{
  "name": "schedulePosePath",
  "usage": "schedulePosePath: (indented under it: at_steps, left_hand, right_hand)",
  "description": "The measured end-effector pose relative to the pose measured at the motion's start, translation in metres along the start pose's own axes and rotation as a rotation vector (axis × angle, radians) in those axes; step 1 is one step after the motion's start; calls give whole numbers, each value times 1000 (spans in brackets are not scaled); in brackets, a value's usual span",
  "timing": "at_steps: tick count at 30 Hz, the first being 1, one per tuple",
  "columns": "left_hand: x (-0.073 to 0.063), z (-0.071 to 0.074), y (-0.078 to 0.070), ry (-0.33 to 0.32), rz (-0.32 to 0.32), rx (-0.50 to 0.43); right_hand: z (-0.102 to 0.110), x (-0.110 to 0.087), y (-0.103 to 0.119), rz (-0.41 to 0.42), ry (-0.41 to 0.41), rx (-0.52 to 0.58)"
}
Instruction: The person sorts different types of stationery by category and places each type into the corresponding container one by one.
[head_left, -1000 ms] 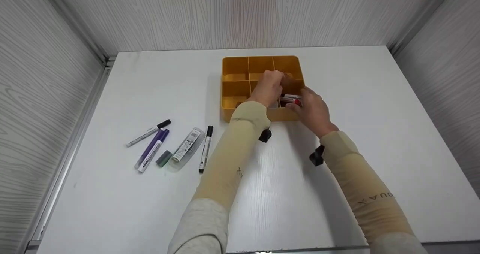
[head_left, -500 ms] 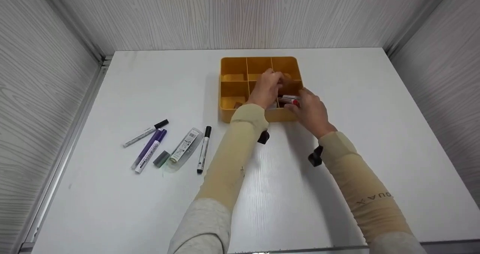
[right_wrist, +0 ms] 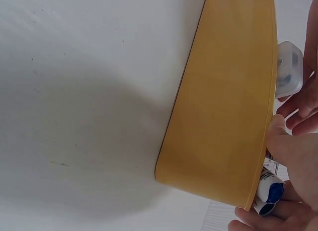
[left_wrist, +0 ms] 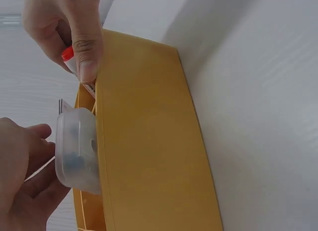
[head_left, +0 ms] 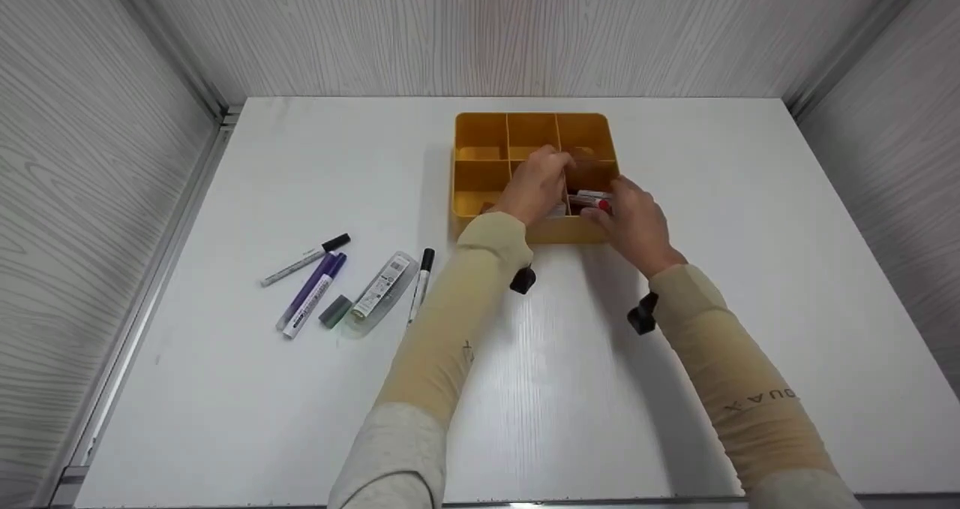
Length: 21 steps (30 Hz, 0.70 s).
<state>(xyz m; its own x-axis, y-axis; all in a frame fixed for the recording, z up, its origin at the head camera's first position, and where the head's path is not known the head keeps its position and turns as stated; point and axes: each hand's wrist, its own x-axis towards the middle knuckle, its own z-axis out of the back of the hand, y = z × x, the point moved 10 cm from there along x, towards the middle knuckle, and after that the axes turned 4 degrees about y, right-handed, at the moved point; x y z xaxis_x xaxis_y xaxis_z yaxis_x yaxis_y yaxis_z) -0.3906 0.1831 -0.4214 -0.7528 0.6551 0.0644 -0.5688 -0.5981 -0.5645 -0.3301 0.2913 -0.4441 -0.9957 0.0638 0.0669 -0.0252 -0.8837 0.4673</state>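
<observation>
On my head feed, right of centre, the right hand (head_left: 637, 220) has its grip clamped on the ends of some markers (right_wrist: 271, 188) at the box corner, thumb along the front rim and fingers bent round the far side. One marker shows a red end (left_wrist: 67, 53) beside that thumb; my right wrist feed shows a blue-tipped end at lower right. The left hand (head_left: 536, 182), just left of it, reaches over the middle of the box; its fingers lie behind a clear plastic case (left_wrist: 77, 149), and I cannot tell whether its grip is closed on it. The case pokes above the front rim, with something bluish inside.

Around both hands I have the orange divided box (left_wrist: 149, 136), upper centre of the head feed. The markers lean in its front right compartment, and a small brown piece (head_left: 487, 207) is partly hidden by the left wrist.

Farther out, left of centre on the white worktop (head_left: 210, 411), I see a black-capped marker (head_left: 422, 284) partly covered by the left sleeve (head_left: 439, 344), a labelled clear container (head_left: 380, 293), a grey-green piece (head_left: 335, 311), two purple markers (head_left: 311, 295) side by side and a slim black-capped pen (head_left: 304, 260). Pale wood-grain panels (head_left: 480, 36) fill the top and sides.
</observation>
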Motion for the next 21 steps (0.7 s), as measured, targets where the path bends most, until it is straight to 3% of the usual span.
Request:
schedulePosePath:
  at_steps: [12, 21]
  left_hand:
    - [-42, 33, 17, -3, 22, -36]
    - [-71, 57, 19, -76, -58, 20]
  right_hand:
    - [-3, 3, -10, -48, 67, 34]
    - [1, 3, -18, -76, 80, 44]
